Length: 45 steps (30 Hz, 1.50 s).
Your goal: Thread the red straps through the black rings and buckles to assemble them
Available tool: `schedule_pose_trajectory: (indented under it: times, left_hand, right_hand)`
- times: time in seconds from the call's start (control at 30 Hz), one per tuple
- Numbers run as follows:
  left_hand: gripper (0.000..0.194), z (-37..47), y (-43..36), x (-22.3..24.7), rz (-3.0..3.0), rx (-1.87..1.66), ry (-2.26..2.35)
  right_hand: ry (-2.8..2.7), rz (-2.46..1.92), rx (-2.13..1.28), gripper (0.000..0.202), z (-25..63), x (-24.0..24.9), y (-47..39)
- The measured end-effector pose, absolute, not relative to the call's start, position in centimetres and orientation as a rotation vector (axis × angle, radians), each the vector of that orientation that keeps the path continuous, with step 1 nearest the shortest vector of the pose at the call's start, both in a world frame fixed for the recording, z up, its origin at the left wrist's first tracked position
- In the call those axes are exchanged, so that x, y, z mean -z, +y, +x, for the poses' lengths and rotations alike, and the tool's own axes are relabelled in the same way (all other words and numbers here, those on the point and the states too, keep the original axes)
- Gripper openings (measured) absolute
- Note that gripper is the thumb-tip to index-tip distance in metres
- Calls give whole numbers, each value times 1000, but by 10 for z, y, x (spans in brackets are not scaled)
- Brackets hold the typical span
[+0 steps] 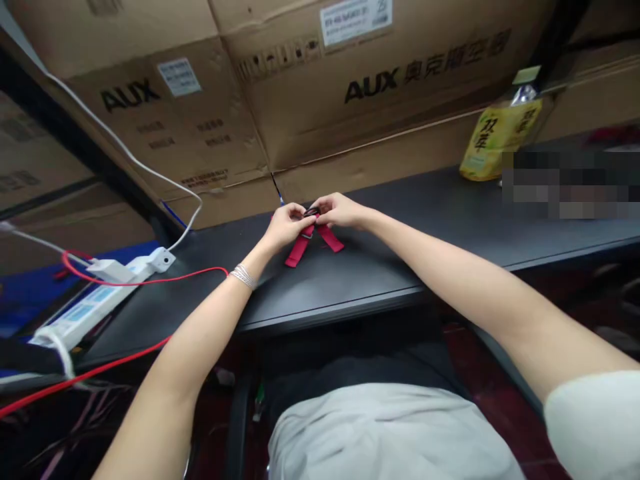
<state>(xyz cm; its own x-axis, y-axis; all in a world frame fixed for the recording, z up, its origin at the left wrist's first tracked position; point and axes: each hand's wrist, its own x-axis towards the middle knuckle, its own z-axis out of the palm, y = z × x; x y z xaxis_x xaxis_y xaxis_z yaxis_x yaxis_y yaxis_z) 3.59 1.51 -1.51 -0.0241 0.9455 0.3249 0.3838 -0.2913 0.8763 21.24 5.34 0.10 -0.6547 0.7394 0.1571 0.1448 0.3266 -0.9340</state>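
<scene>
A red strap (299, 251) with a small dark buckle lies on the black tabletop, its two ends spread toward me. A dark ring-like piece (313, 211) sits at the strap's top, between my fingertips. My left hand (286, 225) is closed in a pinch on the strap's left side, a silvery bracelet on its wrist. From the right, my right hand (341, 211) pinches the strap close to the dark piece. Both hands rest at the back of the table, nearly touching. The fingers partly hide the join between strap and dark piece.
Large AUX cardboard boxes (300, 127) rise behind the table (350, 287). At left lies a white power strip (85, 313) with a plug, a white cable and a red cable (120, 357). A yellow-labelled bottle (500, 133) stands back right. Beside it is a blurred-out patch.
</scene>
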Motion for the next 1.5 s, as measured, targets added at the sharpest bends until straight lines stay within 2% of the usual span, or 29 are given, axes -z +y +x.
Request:
schedule_pose_trajectory:
  times: [0.33,0.7,1.5]
  left_hand:
    - [8,41,5,1,1618,-1261,1394]
    - [20,36,10,7,1775,-1327,1343]
    - [12,36,11,7,1707,-1282,1380]
  right_hand:
    - [-1993,-789,-1227,21,210,2,59]
    - [-1991,-802,-1234,23,210,0,58]
    - [-2041,-790,-1186,29,208,4,60]
